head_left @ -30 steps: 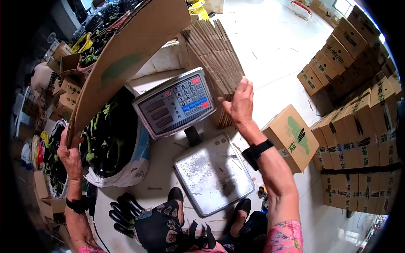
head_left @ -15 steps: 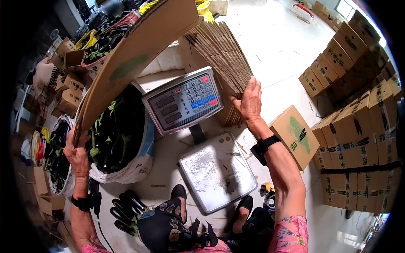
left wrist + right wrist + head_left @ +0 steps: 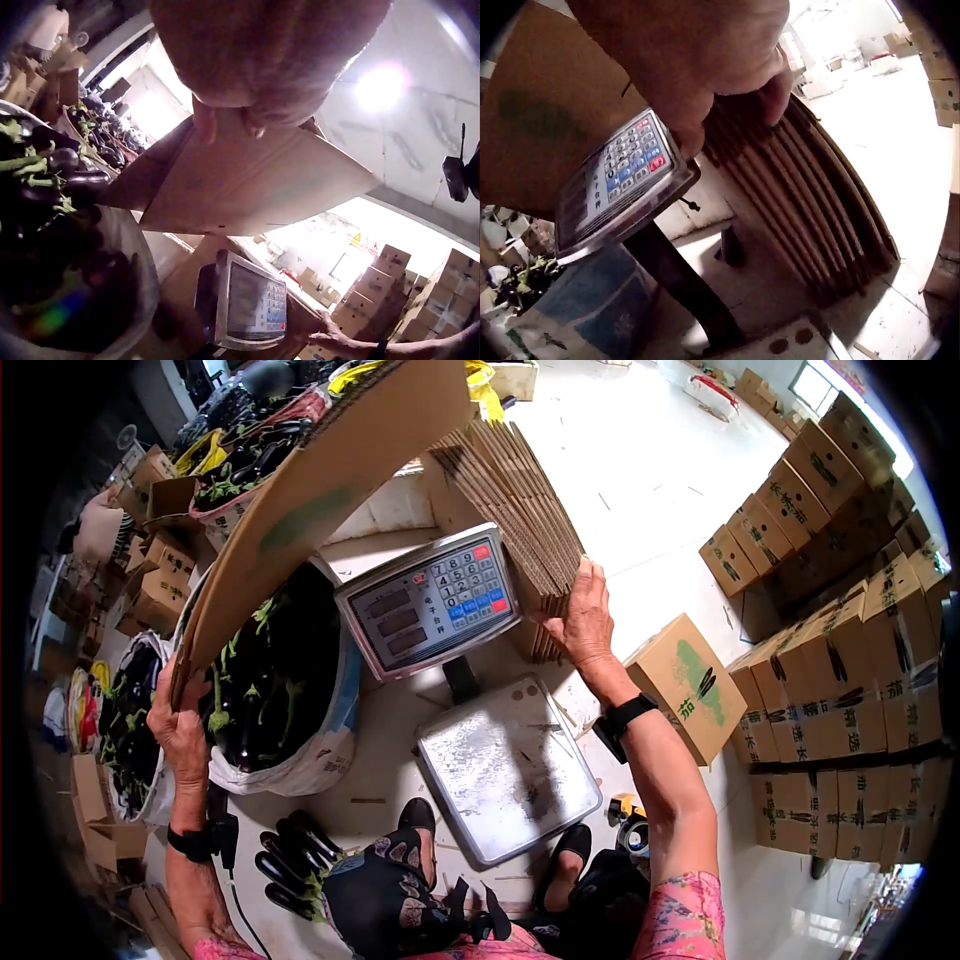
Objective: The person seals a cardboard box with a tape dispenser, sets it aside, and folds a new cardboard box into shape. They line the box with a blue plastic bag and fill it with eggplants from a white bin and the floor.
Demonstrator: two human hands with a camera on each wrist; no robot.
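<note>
Left hand at 9 o'clock pinches a flattened cardboard carton rising toward 11; right hand, loosely spread, touches the stack of folded cartons at 1, beyond the platform scale: seemingly fetching a carton, next calling for both hands to unfold it.

The cardboard sheet is showing brown with a green patch, the folded cartons brown stripes. Inside the sack's white rim, eggplants are gleaming blackish with green stems.
</note>
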